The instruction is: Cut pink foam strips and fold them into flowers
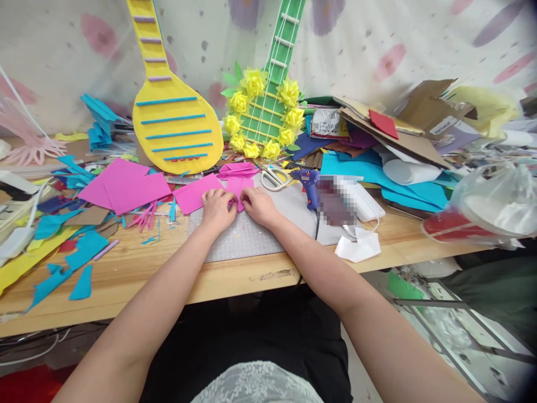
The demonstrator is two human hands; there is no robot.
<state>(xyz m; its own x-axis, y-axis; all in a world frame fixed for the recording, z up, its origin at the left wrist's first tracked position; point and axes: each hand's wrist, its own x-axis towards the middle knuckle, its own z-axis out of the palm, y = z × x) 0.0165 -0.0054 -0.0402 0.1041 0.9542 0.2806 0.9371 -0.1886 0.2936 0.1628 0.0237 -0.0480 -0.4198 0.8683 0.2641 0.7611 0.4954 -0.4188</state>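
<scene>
While both forearms are stretched forward over the surface [161,274], the left hand [218,211] and the right hand [259,206] are held close together, fingers bent. Between them a small magenta sheet [237,187] is touched by the fingertips of both; whether it is pinched or only pressed down cannot be told. Another magenta piece [196,193] is partly covered by the left hand, and a folded magenta strip [237,169] is seen just behind the small sheet. All are set on or at the far side of a grey cutting mat [235,249].

Beyond the right hand, pale-handled scissors [276,180] are laid, with a blue glue gun [309,187] beside them. An area next to the gun is pixelated and cannot be read. To the left, overlapping magenta sheets [126,187] are spread near blue scraps [88,249].

At the back, a yellow cut-out instrument [180,126] and a green one [263,118], ringed with yellow flowers [255,84], are leaned upright. Farther right, cardboard [428,106] is heaped above blue sheets [356,168].
</scene>
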